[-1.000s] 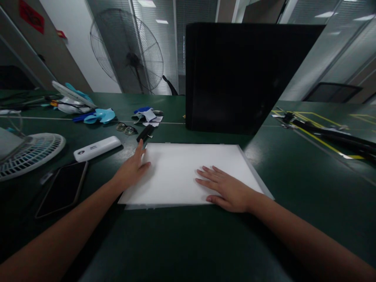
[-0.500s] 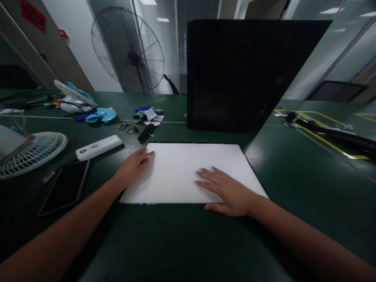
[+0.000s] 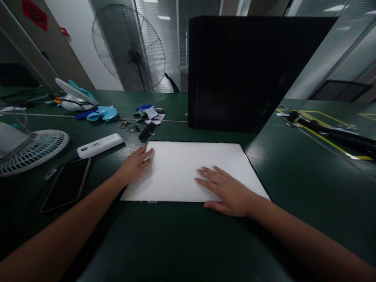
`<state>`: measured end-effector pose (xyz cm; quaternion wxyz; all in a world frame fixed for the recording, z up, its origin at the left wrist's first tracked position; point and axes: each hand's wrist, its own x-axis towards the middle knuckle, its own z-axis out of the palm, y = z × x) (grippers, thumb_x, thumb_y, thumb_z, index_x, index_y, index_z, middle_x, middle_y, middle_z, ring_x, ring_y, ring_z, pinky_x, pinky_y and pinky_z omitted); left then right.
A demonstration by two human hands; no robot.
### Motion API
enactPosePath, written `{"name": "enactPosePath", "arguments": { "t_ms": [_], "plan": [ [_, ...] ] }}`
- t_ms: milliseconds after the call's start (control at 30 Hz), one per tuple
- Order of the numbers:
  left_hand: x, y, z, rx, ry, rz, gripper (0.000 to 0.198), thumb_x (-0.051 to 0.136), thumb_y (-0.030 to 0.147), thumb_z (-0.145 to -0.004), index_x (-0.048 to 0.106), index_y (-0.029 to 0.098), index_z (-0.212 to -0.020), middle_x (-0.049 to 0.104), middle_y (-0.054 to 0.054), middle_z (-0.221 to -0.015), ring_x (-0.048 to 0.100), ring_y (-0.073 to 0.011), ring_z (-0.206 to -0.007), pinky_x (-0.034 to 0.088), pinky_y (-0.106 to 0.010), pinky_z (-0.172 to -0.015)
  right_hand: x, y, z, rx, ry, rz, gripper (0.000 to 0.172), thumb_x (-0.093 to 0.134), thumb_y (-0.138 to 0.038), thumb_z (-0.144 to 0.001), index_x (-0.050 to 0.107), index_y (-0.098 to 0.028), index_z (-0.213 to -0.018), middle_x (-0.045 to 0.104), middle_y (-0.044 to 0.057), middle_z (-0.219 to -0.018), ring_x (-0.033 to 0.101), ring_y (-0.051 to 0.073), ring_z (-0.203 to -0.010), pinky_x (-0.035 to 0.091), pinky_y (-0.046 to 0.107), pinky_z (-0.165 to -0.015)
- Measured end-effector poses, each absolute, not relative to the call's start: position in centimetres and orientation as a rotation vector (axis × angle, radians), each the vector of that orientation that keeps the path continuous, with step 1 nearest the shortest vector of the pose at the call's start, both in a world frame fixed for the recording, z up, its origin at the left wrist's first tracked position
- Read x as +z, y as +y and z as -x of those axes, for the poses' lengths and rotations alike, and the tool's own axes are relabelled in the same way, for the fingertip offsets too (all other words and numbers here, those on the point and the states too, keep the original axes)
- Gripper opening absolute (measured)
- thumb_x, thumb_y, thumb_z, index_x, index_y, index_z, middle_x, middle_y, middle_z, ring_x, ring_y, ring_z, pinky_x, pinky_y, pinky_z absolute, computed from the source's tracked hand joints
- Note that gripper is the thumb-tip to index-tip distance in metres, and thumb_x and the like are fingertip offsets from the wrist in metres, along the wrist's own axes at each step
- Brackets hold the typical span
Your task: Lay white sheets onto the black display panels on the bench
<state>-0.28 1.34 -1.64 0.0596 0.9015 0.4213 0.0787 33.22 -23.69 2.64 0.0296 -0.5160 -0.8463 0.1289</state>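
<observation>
A white rectangular panel (image 3: 173, 172) with a thin dark rim lies flat on the dark green table (image 3: 176, 239) in front of me. My left hand (image 3: 135, 165) rests over the panel's left edge, thumb on the white face and the other fingers along the side; it is open. Toward the panel's right front, my right hand (image 3: 226, 192) lies flat with fingers spread, its thumb at the front edge. Neither hand grips anything.
A big black box-like object (image 3: 252, 74) stands behind the panel. To the left lie a phone (image 3: 67, 184), a white oblong device (image 3: 100, 145), glasses (image 3: 128, 126), a black stick-like object (image 3: 147, 132) and a fan grille (image 3: 38, 150). Yellow-taped black gear (image 3: 329, 133) is at right.
The view has shifted very slightly. Both hands stay in nearly the same place on the panel, with only a small shift in the left fingers.
</observation>
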Motion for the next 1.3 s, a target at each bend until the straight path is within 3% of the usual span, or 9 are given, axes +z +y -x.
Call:
{"name": "enactPosePath", "arguments": {
  "t_ms": [267,400,567,667,733,800,867,1000,1300],
  "plan": [
    [-2.2,1.5,0.6,0.235,1.228,-2.734,0.065,0.039,0.045,-0.106,0.042,0.015,-0.163,0.03,-0.019,-0.172,0.023,-0.0408,-0.161,0.024,-0.062,-0.128,2.5,-23.9,-32.7,0.316,-2.595,1.665,0.078,0.051,-0.063,-0.104,0.035,-0.02,-0.167,0.015,0.012,-0.171,0.017,0.031,-0.159,0.015,0.059,-0.131],
    [-1.8,1.4,0.4,0.257,1.233,-2.717,0.063,0.041,0.045,-0.104,0.044,0.018,-0.161,0.029,-0.015,-0.174,0.026,-0.0358,-0.161,0.023,-0.058,-0.13,2.8,-23.9,-32.4,0.349,-2.572,1.663,0.077,0.054,-0.06,-0.103,0.038,-0.019,-0.166,0.018,0.011,-0.171,0.02,0.032,-0.158,0.015,0.059,-0.131],
    [-0.8,1.0,0.1,0.231,1.197,-2.735,0.06,0.039,0.044,-0.104,0.045,0.025,-0.161,0.038,-0.01,-0.17,0.034,-0.0307,-0.158,0.028,-0.054,-0.129,2.8,-24.1,-31.6,0.351,-2.53,1.713,0.075,0.056,-0.054,-0.102,0.038,-0.018,-0.165,0.018,0.012,-0.171,0.018,0.033,-0.159,0.01,0.059,-0.131],
    [0.3,0.4,0.1,0.195,1.172,-2.809,0.059,0.041,0.045,-0.104,0.052,0.021,-0.157,0.043,-0.012,-0.167,0.041,-0.0315,-0.155,0.03,-0.05,-0.129,2.6,-24.2,-31.4,0.33,-2.518,1.726,0.076,0.055,-0.056,-0.102,0.037,-0.018,-0.166,0.016,0.012,-0.172,0.017,0.033,-0.159,0.009,0.059,-0.131],
    [1.4,-0.3,0.3,0.144,1.08,-2.895,0.058,0.044,0.048,-0.103,0.06,0.019,-0.151,0.046,-0.012,-0.166,0.04,-0.0339,-0.155,0.025,-0.054,-0.131,2.4,-24.2,-31.4,0.313,-2.513,1.722,0.077,0.053,-0.061,-0.103,0.037,-0.019,-0.166,0.016,0.011,-0.172,0.017,0.032,-0.159,0.01,0.059,-0.131],
    [2.7,-1.4,0.5,0.057,0.896,-2.928,0.058,0.051,0.054,-0.1,0.063,0.026,-0.149,0.046,-0.007,-0.166,0.038,-0.0339,-0.156,0.022,-0.057,-0.131,2.2,-24.1,-31.5,0.298,-2.513,1.716,0.078,0.05,-0.065,-0.104,0.038,-0.019,-0.165,0.018,0.011,-0.172,0.018,0.032,-0.159,0.011,0.059,-0.131],
    [3.8,-2.6,0.7,-0.113,0.717,-2.87,0.066,0.064,0.063,-0.092,0.059,0.036,-0.152,0.044,-0.001,-0.167,0.039,-0.0335,-0.155,0.026,-0.056,-0.13,2.1,-24.0,-31.6,0.283,-2.522,1.713,0.078,0.049,-0.066,-0.104,0.038,-0.019,-0.165,0.018,0.012,-0.172,0.018,0.032,-0.159,0.012,0.059,-0.131],
    [4.8,-4.4,1.0,-0.169,0.599,-2.806,0.105,0.086,0.072,-0.066,0.047,0.043,-0.159,0.038,-0.002,-0.17,0.04,-0.0388,-0.154,0.034,-0.059,-0.125,2.2,-24.0,-31.7,0.282,-2.532,1.705,0.078,0.047,-0.066,-0.105,0.038,-0.018,-0.165,0.018,0.012,-0.172,0.017,0.031,-0.159,0.012,0.058,-0.131],
    [4.6,-3.7,1.5,-0.217,0.6,-2.789,0.097,0.086,0.068,-0.068,0.052,0.042,-0.156,0.039,-0.001,-0.17,0.04,-0.0383,-0.154,0.032,-0.06,-0.126,2.1,-23.7,-32.1,0.259,-2.587,1.699,0.081,0.045,-0.071,-0.105,0.035,-0.018,-0.166,0.016,0.011,-0.172,0.017,0.031,-0.159,0.015,0.059,-0.131]
  ]
}}
